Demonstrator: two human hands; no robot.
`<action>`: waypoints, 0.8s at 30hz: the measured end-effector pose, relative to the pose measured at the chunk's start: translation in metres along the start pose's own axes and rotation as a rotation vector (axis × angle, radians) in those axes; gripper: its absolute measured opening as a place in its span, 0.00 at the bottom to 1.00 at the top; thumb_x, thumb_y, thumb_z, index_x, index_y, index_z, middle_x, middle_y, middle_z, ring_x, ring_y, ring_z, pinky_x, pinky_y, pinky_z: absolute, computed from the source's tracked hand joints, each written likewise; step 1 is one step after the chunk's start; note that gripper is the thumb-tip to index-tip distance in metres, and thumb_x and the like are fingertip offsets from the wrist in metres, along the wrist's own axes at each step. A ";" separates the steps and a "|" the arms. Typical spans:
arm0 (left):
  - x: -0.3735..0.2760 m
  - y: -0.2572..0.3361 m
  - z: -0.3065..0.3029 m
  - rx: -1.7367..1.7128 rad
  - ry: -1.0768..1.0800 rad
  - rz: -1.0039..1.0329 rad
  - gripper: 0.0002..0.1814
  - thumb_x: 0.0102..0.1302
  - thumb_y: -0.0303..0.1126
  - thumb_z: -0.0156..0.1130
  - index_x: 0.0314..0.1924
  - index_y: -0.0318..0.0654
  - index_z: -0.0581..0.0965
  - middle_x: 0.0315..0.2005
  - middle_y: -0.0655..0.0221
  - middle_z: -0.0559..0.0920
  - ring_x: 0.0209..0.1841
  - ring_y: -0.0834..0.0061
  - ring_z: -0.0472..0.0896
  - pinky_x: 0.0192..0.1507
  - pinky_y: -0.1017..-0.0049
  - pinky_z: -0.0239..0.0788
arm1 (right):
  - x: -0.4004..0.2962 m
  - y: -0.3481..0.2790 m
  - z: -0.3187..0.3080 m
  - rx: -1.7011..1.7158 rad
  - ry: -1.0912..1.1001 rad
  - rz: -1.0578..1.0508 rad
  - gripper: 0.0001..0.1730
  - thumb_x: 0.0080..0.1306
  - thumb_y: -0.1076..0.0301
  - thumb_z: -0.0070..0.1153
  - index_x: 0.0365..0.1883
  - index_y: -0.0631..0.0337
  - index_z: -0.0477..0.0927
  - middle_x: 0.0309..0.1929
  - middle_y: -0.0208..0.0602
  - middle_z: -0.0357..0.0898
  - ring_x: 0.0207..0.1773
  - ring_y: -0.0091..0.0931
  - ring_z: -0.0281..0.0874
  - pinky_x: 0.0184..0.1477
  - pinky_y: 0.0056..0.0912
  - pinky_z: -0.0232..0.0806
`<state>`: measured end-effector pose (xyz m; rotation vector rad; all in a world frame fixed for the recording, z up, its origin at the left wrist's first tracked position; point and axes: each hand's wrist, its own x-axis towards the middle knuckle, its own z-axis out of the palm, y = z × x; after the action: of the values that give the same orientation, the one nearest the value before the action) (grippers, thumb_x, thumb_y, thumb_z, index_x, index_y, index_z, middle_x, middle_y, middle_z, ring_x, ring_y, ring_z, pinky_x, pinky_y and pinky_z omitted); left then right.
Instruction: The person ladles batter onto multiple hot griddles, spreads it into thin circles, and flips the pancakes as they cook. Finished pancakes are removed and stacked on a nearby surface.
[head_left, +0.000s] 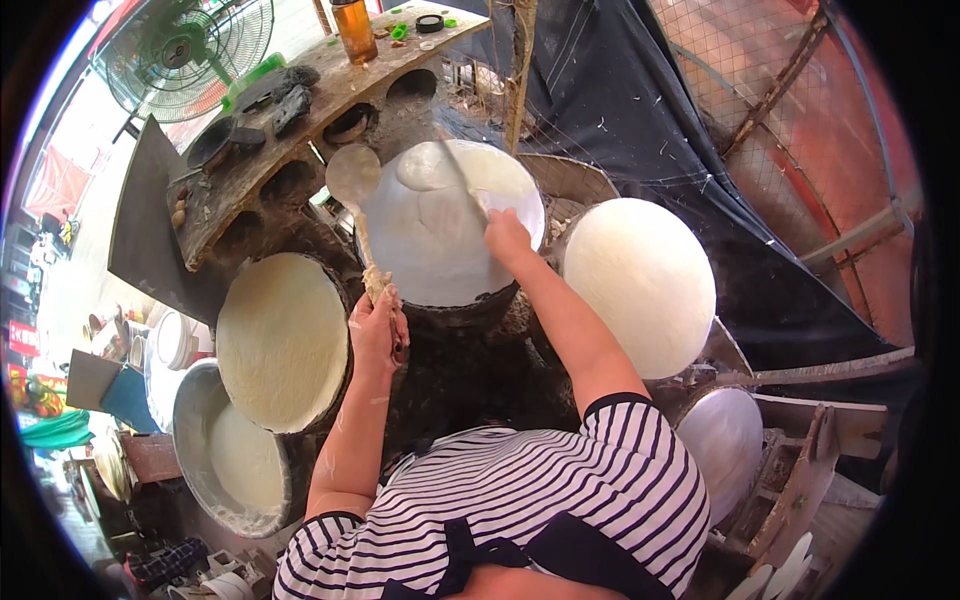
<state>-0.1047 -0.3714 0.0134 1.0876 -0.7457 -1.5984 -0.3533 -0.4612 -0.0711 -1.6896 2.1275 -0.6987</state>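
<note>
My left hand (379, 326) grips the handle of a long ladle (354, 172), caked with batter, its round bowl at the left edge of the middle griddle (427, 262). My right hand (510, 238) holds a long thin spreader (459, 166) across that griddle's far side. Wet batter (427, 166) lies in a band there; the nearer metal is bare. A pale round sheet of batter (283, 345) covers the griddle on the left. Another round sheet (640, 289) covers the one on the right. At lower left stands a deep basin (193, 480) holding batter (244, 457).
A worn counter (217, 229) with round holes runs along the far left, bearing dark lumps and an amber bottle (355, 34). Behind it is a fan (176, 56). A post (519, 75) and black tarp (600, 112) border the right. A bare griddle (720, 454) sits lower right.
</note>
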 end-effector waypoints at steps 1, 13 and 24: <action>-0.003 0.004 0.004 -0.001 0.016 0.003 0.06 0.65 0.33 0.57 0.33 0.39 0.71 0.20 0.75 0.70 0.10 0.84 0.65 0.09 0.81 0.57 | 0.000 -0.002 0.003 0.001 -0.032 -0.021 0.14 0.61 0.70 0.38 0.42 0.63 0.74 0.45 0.59 0.68 0.44 0.51 0.72 0.47 0.49 0.66; -0.018 0.011 0.000 -0.037 0.088 0.043 0.09 0.67 0.35 0.54 0.33 0.37 0.71 0.22 0.73 0.72 0.11 0.83 0.65 0.09 0.81 0.57 | 0.005 0.001 -0.007 0.009 -0.042 -0.100 0.14 0.60 0.69 0.43 0.43 0.57 0.75 0.42 0.52 0.70 0.43 0.48 0.73 0.46 0.49 0.67; -0.020 0.008 -0.020 -0.100 0.124 0.075 0.13 0.65 0.33 0.57 0.47 0.35 0.73 0.25 0.73 0.73 0.11 0.83 0.66 0.09 0.81 0.58 | -0.024 0.020 -0.033 0.003 -0.338 -0.372 0.17 0.62 0.64 0.44 0.49 0.49 0.76 0.41 0.47 0.72 0.46 0.43 0.71 0.50 0.43 0.64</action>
<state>-0.0816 -0.3537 0.0181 1.0633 -0.6102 -1.4745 -0.3810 -0.4287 -0.0565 -2.0592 1.6024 -0.4659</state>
